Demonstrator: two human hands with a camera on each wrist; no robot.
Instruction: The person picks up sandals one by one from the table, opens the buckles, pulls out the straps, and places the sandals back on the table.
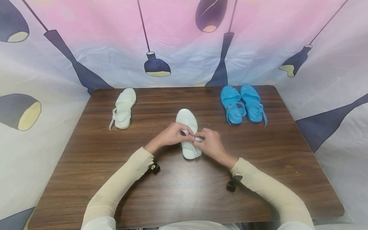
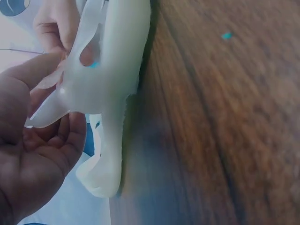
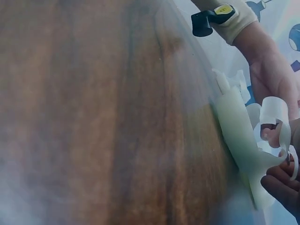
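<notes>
A white sandal lies upright on the wooden table in front of the person, toe pointing away. Over its middle, both hands meet at the sandal's strap. From the left side, the left hand pinches the strap between thumb and fingers. Opposite it, the right hand pinches the strap too, its fingertips touching or nearly touching the left ones. In the left wrist view the white strap bends up from the sandal's side. Fingers partly hide the buckle area, and its fastening cannot be made out.
Another white sandal lies at the table's back left, its strap hanging loose. Two blue sandals stand side by side at the back right. A patterned cloth hangs behind the brown table.
</notes>
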